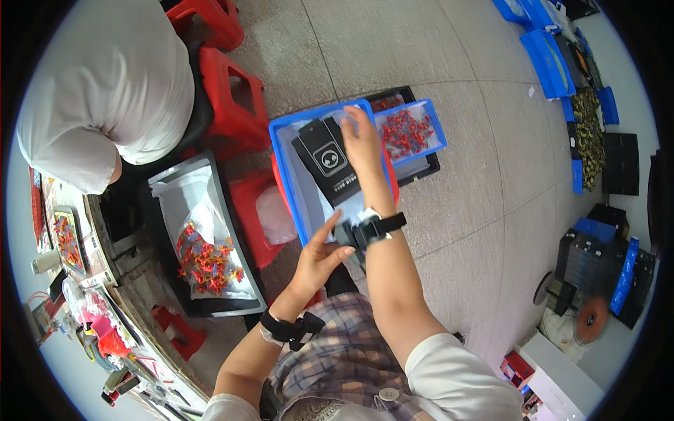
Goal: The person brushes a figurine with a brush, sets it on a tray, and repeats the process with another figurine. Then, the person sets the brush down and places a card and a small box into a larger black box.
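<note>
My left hand (319, 258) pinches a small dark grey device (347, 234) at the inner side of my right wrist. A black strap (387, 224) runs round that wrist, over a white band. My right hand (361, 140) reaches over the right rim of a blue tray (279, 151), with its fingers loosely bent and apart and nothing seen in them. Inside the lined tray lies a flat black box (312, 151) with a white printed square, tilted to the left. Another black strap with a device (303, 330) is on my left wrist.
A smaller blue tray (439, 130) of small red pieces stands to the right on black trays. At left, a black tub (242, 245) holds red-orange pieces, near red stools (235, 91). A seated person (105, 91) is at upper left, beside a cluttered workbench (133, 309).
</note>
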Available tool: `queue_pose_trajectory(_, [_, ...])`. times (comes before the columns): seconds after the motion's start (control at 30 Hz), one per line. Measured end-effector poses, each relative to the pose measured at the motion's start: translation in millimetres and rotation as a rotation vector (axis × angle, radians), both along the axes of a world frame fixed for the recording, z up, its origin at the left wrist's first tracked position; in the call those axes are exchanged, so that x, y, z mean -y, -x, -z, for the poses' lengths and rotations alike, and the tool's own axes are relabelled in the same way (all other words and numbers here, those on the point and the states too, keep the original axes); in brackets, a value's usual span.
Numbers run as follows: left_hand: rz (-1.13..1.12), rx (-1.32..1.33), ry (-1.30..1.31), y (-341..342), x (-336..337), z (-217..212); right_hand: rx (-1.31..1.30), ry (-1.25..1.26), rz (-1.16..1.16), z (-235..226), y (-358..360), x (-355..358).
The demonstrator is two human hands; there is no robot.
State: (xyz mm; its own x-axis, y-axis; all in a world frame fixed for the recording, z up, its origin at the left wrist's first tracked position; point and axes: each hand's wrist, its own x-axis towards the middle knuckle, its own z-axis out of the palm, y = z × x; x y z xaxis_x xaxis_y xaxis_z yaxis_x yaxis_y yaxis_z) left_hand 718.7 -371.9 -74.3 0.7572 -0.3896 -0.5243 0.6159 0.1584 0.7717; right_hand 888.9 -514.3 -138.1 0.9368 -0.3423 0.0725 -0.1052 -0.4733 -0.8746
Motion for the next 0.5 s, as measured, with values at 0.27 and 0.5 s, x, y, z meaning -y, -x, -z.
queue_pose_trajectory(0.27, [-0.307, 0.037, -0.116, -44, -42, 43, 0.02, 0.183, -0.226, -3, -24, -17])
queue_pose_trajectory(0.5, [-0.315, 0.252, -0.156, -110, -25, 62, -0.013, 0.353, -0.542, -85, 74, 29])
